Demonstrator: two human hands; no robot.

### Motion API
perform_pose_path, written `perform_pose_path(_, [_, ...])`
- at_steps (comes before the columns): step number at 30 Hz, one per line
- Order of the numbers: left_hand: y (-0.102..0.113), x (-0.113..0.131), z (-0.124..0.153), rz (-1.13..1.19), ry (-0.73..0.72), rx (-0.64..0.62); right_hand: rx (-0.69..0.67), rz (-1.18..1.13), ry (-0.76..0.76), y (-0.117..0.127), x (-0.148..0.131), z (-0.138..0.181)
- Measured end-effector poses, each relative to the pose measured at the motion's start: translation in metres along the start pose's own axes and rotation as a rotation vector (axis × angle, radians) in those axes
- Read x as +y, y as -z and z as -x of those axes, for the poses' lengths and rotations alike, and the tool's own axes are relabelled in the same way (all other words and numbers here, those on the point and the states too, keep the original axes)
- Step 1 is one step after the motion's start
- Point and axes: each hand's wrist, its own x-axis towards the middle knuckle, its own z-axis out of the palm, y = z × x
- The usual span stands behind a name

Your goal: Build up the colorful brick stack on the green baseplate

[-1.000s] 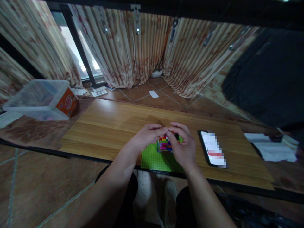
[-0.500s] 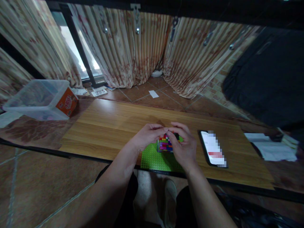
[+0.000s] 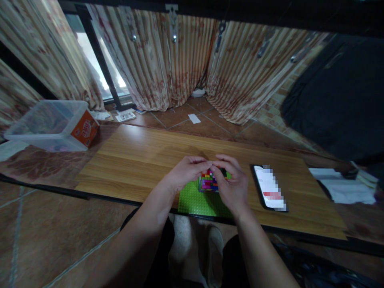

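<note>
- Near the front edge of the wood-grain worktop [image 3: 135, 160], roughly midway along it, a green studded baseplate [image 3: 195, 204] lies flat, partly covered by the hands and their shadow.
- On that baseplate, toward its far part, sits a low build of coloured bricks [image 3: 208, 185], with pink, purple, red, yellow, orange and blue pieces in view; its right part is hidden behind fingers.
- Over the far side of the bricks, the left hand [image 3: 187, 172] comes in from the left, thumb and fingers drawn together to a point; I cannot tell whether its grip has a small piece in it.
- Opposite, the right hand [image 3: 233, 186] curls over the build's right side, its fingertips meeting or nearly meeting the left ones; what its grip may be grasping cannot be told either.
- To the right of the right hand, well apart from the baseplate, lies a phone [image 3: 268, 188], its lit screen partly pixelated.
- Off to the far left stands a clear plastic bin [image 3: 45, 136] with an orange label [image 3: 85, 129].
- Past the right end of the wood grain lie white papers [image 3: 345, 186].
- Behind everything hang striped curtains [image 3: 186, 60].
</note>
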Motion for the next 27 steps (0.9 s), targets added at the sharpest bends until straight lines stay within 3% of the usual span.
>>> perform_pose_path(14, [-0.0004,-0.0003,-0.0005,-0.009,0.005,0.012,0.01,0.0,0.025,-0.0012,0.0024,-0.0001])
perform_pose_path(24, [-0.0027,0.0013,-0.0012,0.029,0.025,0.099,0.003,0.01,0.026,-0.0008,0.0029,0.0])
perform_pose_path(27, [-0.0025,0.0002,-0.0038,0.053,0.026,0.176,0.005,0.021,0.01,-0.0005,0.0035,-0.0001])
